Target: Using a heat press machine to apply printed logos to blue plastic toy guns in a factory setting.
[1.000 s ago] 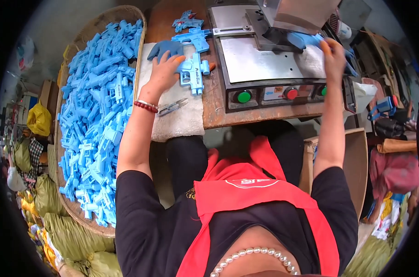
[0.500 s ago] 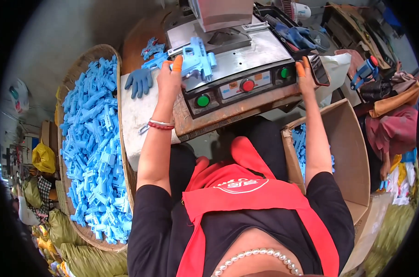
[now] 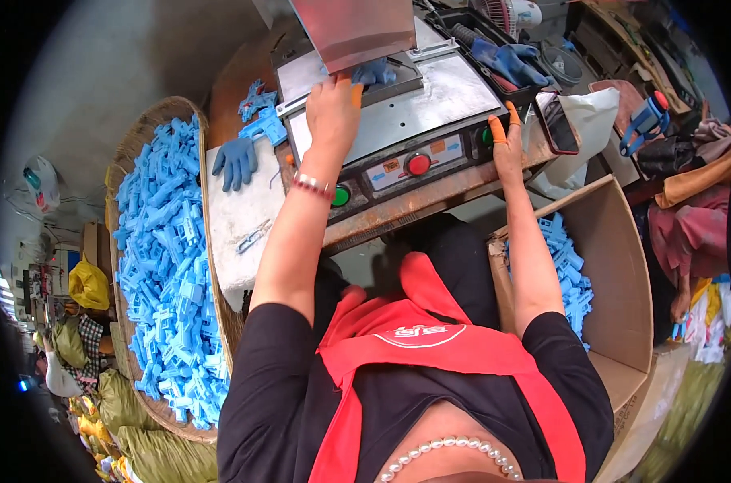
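My left hand (image 3: 333, 113), with an orange finger cot showing, reaches under the raised metal block (image 3: 357, 36) of a press machine (image 3: 430, 97). Its fingers, partly hidden, are closed at a light-blue plastic toy gun (image 3: 375, 72), which lies in the metal fixture under the block. At the machine's front right corner is my right hand (image 3: 506, 149), two orange-capped fingers apart around the right green button (image 3: 487, 137), nothing held. Between the hands a red button (image 3: 418, 165) sits on the front panel; the left green button (image 3: 340, 196) is below my left wrist.
Left stands a long wicker basket (image 3: 203, 153) heaped with blue toy guns. More pieces (image 3: 262, 125) and a blue glove (image 3: 236, 163) lie beside the machine. Right are a phone (image 3: 557, 125) and a cardboard box (image 3: 615, 282) holding blue pieces. Another person's hand (image 3: 681, 306) shows far right.
My left hand has moved right and away from me, carrying the toy gun from the machine's front left into the fixture under the block. My right hand stays by the green button; the view has shifted slightly.
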The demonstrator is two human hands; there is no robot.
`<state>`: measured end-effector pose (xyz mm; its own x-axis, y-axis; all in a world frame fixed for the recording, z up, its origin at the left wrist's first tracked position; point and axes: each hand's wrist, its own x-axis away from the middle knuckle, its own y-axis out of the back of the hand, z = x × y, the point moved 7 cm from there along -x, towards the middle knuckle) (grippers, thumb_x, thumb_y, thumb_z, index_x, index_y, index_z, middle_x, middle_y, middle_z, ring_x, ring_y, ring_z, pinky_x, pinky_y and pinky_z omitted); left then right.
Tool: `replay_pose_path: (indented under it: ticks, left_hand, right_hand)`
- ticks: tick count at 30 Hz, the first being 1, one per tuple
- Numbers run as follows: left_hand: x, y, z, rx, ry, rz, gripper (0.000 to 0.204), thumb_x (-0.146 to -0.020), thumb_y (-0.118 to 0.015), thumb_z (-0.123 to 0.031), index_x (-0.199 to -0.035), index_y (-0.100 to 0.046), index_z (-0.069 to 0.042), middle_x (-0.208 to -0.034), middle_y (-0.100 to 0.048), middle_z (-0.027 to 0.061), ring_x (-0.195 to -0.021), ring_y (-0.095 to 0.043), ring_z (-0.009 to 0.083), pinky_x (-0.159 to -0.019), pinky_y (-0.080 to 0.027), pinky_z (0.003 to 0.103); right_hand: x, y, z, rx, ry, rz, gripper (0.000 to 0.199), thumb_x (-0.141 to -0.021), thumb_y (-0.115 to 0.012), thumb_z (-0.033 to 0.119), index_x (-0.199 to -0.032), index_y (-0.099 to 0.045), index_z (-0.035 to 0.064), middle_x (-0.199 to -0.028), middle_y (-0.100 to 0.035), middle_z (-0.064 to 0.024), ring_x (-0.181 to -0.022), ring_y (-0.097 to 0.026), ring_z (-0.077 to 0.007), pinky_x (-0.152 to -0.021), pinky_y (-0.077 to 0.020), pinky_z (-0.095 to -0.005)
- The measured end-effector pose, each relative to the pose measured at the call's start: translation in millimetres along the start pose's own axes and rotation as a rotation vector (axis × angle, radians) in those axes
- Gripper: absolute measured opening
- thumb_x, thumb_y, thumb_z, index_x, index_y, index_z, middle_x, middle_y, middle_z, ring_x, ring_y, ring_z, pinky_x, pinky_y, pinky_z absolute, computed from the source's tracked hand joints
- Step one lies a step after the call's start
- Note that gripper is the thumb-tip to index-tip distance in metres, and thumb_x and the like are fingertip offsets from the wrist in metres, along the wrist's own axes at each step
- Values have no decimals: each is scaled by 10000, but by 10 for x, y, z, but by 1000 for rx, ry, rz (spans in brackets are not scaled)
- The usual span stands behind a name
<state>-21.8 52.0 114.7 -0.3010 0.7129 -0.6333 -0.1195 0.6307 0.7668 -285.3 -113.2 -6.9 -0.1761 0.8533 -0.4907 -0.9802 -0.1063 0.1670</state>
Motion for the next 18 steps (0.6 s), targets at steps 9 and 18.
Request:
replay_pose_path:
  ticks: [9, 18]
  left_hand:
    - [308, 133, 279, 206, -101, 109, 502, -793, -667, -277, -1217, -545, -36, -1200, -561, 182, -1117, -505, 352, -893, -420, 441]
    - [1340, 617, 524, 356, -217, 95, 689, -736, -733, -240, -1349, -433, -146, -1330, -452, 143, -1195, -459, 349, -942, -415, 440]
  right_hand:
    - [35, 16, -11, 104, -80, 361, 772, -785, -722, 331, -1387, -370, -1, -1290, -500, -152, -1195, -452, -223, -1019, -332, -319]
    - [-39, 170, -373, 196, -79, 382, 727, -798, -739, 199, -1364, -355, -48, -1301, -475, -118, -1190, -443, -201, -1022, -323, -292]
